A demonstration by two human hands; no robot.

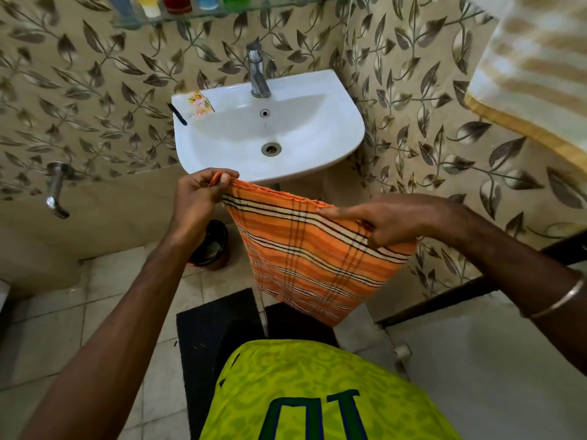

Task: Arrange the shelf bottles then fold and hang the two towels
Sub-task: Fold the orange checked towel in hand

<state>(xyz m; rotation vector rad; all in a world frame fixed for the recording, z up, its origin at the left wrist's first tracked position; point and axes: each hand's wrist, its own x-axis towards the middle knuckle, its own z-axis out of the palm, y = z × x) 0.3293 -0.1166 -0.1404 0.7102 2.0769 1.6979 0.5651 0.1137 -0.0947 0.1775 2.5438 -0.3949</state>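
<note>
An orange towel [305, 249] with dark and cream stripes hangs folded in front of me, below the sink. My left hand [197, 198] pinches its upper left corner. My right hand [390, 223] grips the upper right corner, with the forefinger stretched along the top edge. A second towel [527, 68], white with yellow stripes, hangs at the upper right. Several coloured bottles [178, 3] stand in a row on the glass shelf [203, 14] at the top of the view; only their bottoms show.
A white sink [333, 90] with a steel tap [259, 71] is fixed to the leaf-patterned wall. A wall tap [57, 192] sticks out at the left. A dark bucket [211, 246] stands under the sink and black mats [216, 338] lie on the tiled floor.
</note>
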